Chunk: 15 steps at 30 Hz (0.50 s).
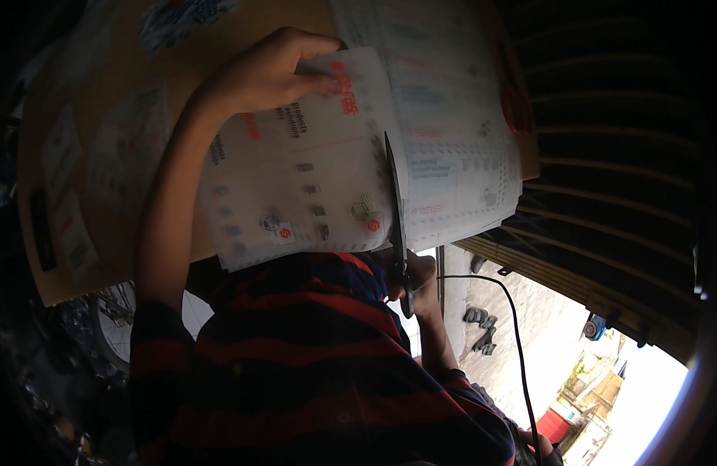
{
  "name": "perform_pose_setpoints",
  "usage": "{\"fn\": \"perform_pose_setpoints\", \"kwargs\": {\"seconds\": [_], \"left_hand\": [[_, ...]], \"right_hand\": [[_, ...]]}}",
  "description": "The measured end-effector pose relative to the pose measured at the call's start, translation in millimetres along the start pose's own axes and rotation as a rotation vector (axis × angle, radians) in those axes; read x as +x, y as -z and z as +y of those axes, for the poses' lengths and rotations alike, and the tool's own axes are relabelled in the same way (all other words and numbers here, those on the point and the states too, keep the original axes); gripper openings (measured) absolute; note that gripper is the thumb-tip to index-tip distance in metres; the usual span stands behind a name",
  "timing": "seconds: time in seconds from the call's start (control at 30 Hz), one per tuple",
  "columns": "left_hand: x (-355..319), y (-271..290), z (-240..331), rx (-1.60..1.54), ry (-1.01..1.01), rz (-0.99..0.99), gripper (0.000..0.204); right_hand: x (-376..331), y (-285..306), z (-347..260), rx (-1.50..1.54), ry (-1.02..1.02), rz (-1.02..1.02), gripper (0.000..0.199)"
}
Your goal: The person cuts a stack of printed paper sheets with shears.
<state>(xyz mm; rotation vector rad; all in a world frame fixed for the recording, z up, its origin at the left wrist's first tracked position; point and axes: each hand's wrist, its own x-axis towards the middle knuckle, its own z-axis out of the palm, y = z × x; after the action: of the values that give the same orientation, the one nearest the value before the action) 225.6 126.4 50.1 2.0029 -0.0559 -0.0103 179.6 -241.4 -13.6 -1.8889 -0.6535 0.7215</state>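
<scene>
Two hands [265, 74], glossy sheet [312, 155], dark scissors [397, 225]

The printed sheet [312, 163] lies on the table [195, 70]. The left hand [269, 70] holds its far edge. The scissors [397, 225] stand at its right side, with the right hand [417, 283] just below them.

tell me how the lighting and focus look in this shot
Head view: dim and shadowed around the sheet, left hand and scissors; daylight blows out the lower right; the print is soft; fisheye bends the bars at right and blackens the rim.
</scene>
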Motion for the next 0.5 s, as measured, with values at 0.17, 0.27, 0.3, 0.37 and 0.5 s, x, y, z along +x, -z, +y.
{"fn": "perform_pose_setpoints", "kwargs": {"seconds": [0.17, 0.27, 0.3, 0.37, 0.5], "left_hand": [[-0.8, -3.1, -8.6, 0.026, -0.079, 0.063, 0.030], [-0.6, -3.2, -5.3, 0.018, -0.088, 0.054, 0.032], [-1.1, -2.2, -3.8, 0.028, -0.080, 0.049, 0.032], [-2.2, 0.6, -0.1, 0.048, -0.066, 0.038, 0.033], [-6.2, -1.4, 12.6, 0.021, -0.031, -0.003, 0.030]], "right_hand": [[1.1, 2.4, 1.7, -0.023, 0.026, 0.012, 0.068], [-0.5, 2.2, -4.9, -0.021, -0.023, 0.006, 0.079], [-1.1, 2.1, -5.2, 0.006, -0.012, 0.003, 0.079], [-1.5, 2.7, -5.1, 0.041, 0.003, -0.008, 0.080], [0.5, 2.9, -3.0, 0.041, 0.019, -0.020, 0.081]]}}
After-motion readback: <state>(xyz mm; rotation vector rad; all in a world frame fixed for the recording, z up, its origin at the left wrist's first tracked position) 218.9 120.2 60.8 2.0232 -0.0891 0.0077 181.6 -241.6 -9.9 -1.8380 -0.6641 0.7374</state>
